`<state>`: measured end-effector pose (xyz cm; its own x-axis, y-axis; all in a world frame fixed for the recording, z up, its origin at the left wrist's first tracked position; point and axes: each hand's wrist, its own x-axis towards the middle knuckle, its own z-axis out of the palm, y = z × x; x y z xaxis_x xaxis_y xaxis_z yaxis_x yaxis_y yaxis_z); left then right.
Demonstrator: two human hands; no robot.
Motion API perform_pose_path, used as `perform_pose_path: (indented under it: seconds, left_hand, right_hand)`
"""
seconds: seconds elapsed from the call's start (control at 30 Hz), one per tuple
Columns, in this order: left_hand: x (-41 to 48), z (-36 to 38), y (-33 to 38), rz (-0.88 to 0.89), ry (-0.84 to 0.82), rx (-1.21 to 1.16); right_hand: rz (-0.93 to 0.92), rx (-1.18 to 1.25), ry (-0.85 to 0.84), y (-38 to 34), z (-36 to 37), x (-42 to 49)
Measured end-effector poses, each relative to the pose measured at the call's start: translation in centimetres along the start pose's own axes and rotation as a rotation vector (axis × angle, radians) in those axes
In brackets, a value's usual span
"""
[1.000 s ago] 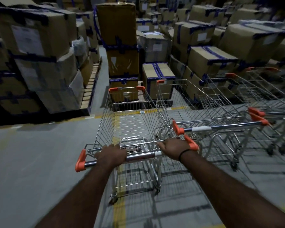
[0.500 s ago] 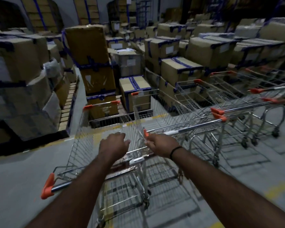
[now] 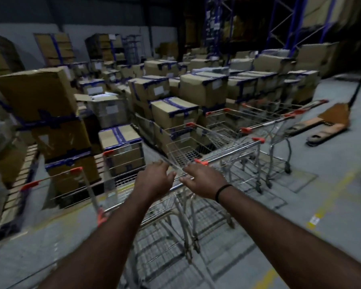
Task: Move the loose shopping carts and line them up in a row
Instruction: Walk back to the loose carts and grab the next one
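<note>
Left arm: your forearm runs up from the bottom edge toward the middle of the view, nearly straight, palm turned down.
Left hand (image 3: 154, 180): it hovers over the near cart's push bar (image 3: 115, 208). The fingers (image 3: 159, 164) are loosely bent and point down and away from you, with the thumb out to the right. They close on nothing that shows. Motion blur hides whether the tips brush the wire.
Right arm: it comes in from the lower right, straight, with a black wristband (image 3: 222, 191) at the wrist.
Right hand (image 3: 204, 180): it is palm down, just beside the left hand but apart from it. Its fingers (image 3: 186, 168) are fairly straight and spread, pointing left, and are off the bar.
Near cart (image 3: 123, 176): it stands directly in front of you on the grey floor (image 3: 300, 236), its basket pointing toward the boxes and the orange cap (image 3: 101, 217) of its bar to your lower left.
Row of carts (image 3: 227, 140): these wire carts with orange trim stand side by side just to the right of the near cart, all facing the same way.
Stacked boxes (image 3: 202, 90): brown cartons with blue tape fill the space behind the carts.
Pallet jack (image 3: 333, 119): it sits on the floor at far right, well apart from your hands.
</note>
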<state>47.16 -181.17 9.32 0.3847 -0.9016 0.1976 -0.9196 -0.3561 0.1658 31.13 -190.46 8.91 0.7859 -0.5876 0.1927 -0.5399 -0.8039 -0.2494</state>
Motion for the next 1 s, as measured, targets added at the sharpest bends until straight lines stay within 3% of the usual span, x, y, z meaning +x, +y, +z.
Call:
perform_pose_path:
  seconds: [0.53, 1.0]
  left_hand:
    - [15.6, 9.4, 30.3, 0.525, -0.109, -0.212]
    - [34.6, 19.3, 47.7, 0.744, -0.218, -0.411]
  right_hand:
    - [0.537, -0.092, 0.112, 27.4, -10.3, -9.7]
    - [0.833, -0.014, 0.213, 49.4, -13.4, -4.2]
